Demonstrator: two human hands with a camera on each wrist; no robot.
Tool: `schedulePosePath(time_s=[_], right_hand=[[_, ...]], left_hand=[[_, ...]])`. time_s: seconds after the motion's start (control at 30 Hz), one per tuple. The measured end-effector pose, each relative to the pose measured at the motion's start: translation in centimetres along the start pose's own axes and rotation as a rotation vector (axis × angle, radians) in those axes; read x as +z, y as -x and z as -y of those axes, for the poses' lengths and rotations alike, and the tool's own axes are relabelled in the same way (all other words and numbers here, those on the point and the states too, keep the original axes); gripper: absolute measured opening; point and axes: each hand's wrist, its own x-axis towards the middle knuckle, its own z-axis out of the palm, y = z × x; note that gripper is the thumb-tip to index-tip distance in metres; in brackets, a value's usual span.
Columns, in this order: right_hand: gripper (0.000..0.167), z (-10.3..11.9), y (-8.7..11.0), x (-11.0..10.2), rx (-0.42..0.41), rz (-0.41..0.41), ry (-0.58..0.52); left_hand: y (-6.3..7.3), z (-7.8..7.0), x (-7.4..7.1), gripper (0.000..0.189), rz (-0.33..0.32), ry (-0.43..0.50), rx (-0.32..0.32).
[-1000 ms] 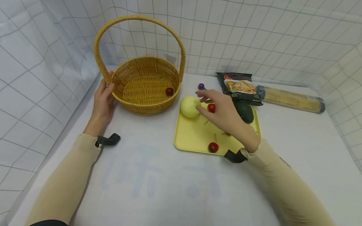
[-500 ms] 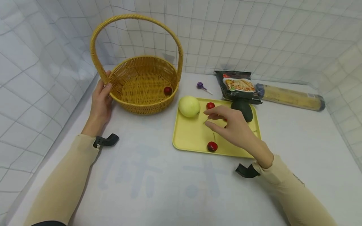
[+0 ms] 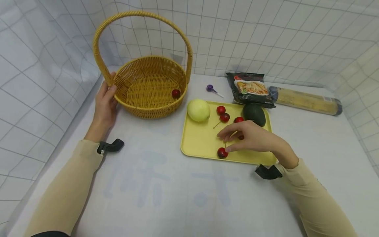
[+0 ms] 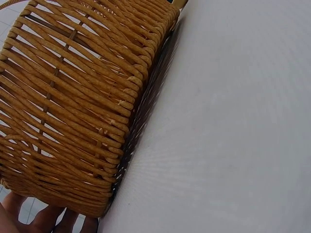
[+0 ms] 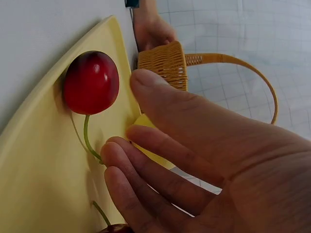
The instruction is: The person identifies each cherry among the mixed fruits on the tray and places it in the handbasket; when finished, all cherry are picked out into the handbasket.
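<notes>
My left hand (image 3: 104, 103) grips the left side of a yellow wicker basket (image 3: 148, 111) by its handle base, thumb at the rim and fingers behind. One cherry (image 3: 176, 93) lies inside the basket. Over the front of a yellow tray (image 3: 196, 143) is my right hand (image 3: 248, 136), thumb parted from the bent fingers. Just beyond its thumb tip sits a stemmed dark red cherry (image 5: 91, 82); in the right wrist view the fingertips are right at its stem's end. More cherries (image 3: 224, 117) lie farther back on the tray, one partly hidden by this hand.
A pale green round fruit (image 3: 198, 110) fills the tray's back left corner, and a dark green oval fruit (image 3: 254, 115) its back right. Behind the tray lie a purple lollipop (image 3: 210, 88), a black food packet (image 3: 251, 88) and a long yellowish wrapped roll (image 3: 306, 101).
My right hand has drawn back from beside the pale green fruit toward the tray's front, down to the front cherry. The left hand stays at the basket.
</notes>
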Motion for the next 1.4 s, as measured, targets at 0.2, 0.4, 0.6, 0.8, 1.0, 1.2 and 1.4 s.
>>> schedulePosePath(time_s=[0.2,0.4,0.6,0.8,1.0,1.2,1.4], right_hand=[[0.046,-0.3,-0.3,0.0,-0.001,0.107,-0.019],[0.037,-0.1,-0.8,1.2,-0.017,0.119,-0.049],[0.030,0.2,-1.4,2.9,-0.034,0.076,-0.038],[0.028,0.7,-1.7,3.7,-0.040,0.026,-0.014],[0.021,1.1,-1.7,3.9,0.001,-0.006,-0.012],[0.020,1.1,-1.9,4.3,0.004,-0.023,-0.042],[0.021,1.1,-1.8,4.3,-0.004,-0.056,-0.044]], left_hand=[[0.2,-0.1,-0.3,0.055,-0.009,0.012,-0.013],[0.3,0.2,-0.4,0.054,-0.009,-0.024,-0.012],[0.1,0.2,-0.5,0.055,-0.005,-0.030,-0.020],[0.1,0.2,-0.4,0.056,-0.002,-0.041,-0.017],[0.0,0.2,-0.3,0.055,0.009,-0.038,-0.010],[0.0,0.1,-0.2,0.056,0.012,-0.039,-0.006],[0.0,0.0,-0.2,0.055,0.013,-0.032,0.001]])
